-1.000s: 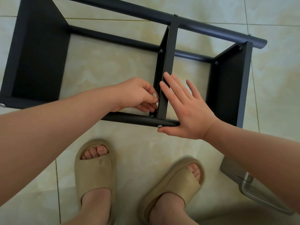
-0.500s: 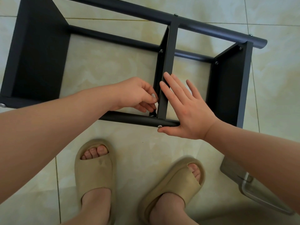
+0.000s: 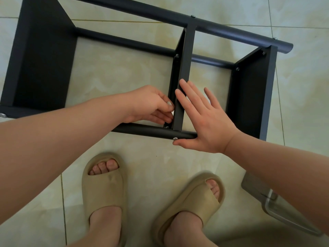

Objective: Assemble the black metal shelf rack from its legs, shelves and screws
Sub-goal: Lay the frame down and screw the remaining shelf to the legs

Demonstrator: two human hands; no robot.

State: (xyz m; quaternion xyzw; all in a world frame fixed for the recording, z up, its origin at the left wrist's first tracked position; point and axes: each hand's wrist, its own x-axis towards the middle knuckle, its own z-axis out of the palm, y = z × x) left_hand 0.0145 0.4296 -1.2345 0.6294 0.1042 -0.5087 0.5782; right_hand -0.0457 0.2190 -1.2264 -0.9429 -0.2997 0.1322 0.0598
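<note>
The black metal shelf rack lies on its side on the cream tiled floor, spanning nine to two o'clock. At centre, the left hand curls its fingertips against the narrow black middle shelf; whether they pinch anything is hidden. At that shelf's three o'clock, the right hand lies flat, its straight fingers pressing the shelf and its thumb under the silver screw in the round black near leg.

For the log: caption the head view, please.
Left hand, fingers curled, works at the middle shelf corner; flat right hand braces the near leg.
</note>
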